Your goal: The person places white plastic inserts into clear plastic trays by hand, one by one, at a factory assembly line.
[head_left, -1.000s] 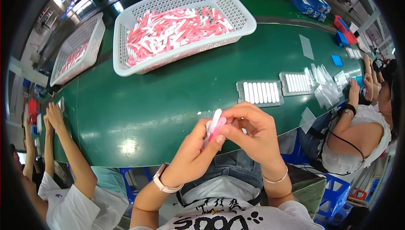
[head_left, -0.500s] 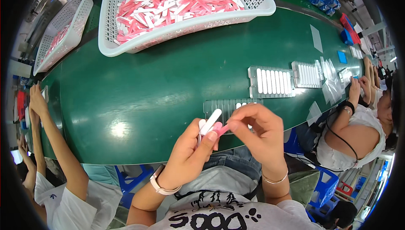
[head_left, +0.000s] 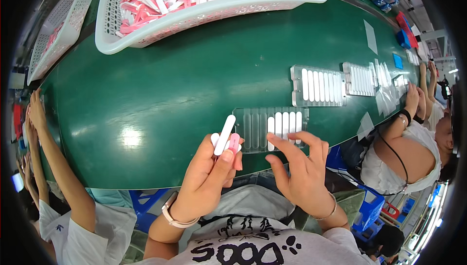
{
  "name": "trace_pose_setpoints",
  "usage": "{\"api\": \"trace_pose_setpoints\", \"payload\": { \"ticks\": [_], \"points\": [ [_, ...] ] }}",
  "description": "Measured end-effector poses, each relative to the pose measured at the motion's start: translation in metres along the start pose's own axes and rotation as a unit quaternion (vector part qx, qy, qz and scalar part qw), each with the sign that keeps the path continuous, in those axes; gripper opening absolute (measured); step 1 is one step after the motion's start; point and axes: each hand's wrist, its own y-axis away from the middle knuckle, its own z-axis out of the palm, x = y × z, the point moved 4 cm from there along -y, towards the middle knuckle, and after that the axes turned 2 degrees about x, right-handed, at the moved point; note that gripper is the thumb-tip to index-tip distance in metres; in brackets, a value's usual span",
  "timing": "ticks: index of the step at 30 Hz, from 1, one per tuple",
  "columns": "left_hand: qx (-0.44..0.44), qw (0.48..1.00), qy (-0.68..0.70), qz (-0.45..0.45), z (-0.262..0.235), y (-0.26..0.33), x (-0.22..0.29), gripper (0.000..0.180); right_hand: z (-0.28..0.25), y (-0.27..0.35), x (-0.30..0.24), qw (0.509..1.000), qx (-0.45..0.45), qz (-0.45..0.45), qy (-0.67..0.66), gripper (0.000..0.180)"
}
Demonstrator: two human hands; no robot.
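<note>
stretching across the view, the green tabletop [head_left: 160, 95] is carrying a white basket [head_left: 204, 17] of pink and white sticks and a clear slotted tray [head_left: 253, 128] at its near edge. the left hand [head_left: 206, 180] is holding its fingers clamped on white and pink sticks [head_left: 225, 136] just left of the tray, while the right hand [head_left: 304, 172] is resting spread fingers on the tray's filled slots.

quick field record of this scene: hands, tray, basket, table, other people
left hand: holds white sticks and a pink one upright
right hand: fingertips on clear slotted tray, partly filled with white sticks
basket: white, full of pink and white sticks
table: green
other people: arms at both sides
</note>
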Motion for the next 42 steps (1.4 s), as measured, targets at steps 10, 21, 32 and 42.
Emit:
{"api": "trace_pose_setpoints", "payload": {
  "ticks": [10,21,32,42],
  "points": [
    [-0.086,0.978,-0.177,0.065,0.018,0.0,-0.006,0.021,0.003,-0.021,0.009,0.923,-0.016,0.126,-0.363,0.016],
    [-0.039,0.993,0.075,-0.086,0.001,-0.001,-0.005,0.024,0.011,-0.014,0.013,0.99,0.125,-0.058,-0.045,0.026],
    [-0.339,0.694,0.593,-0.227,0.013,0.005,-0.015,0.021,-0.004,-0.024,0.006,0.998,0.025,0.024,-0.054,0.028],
    [-0.405,0.638,0.611,-0.235,0.034,0.022,-0.019,0.03,-0.002,-0.053,-0.002,0.722,-0.181,0.163,-0.647,0.02]
  ]
}}
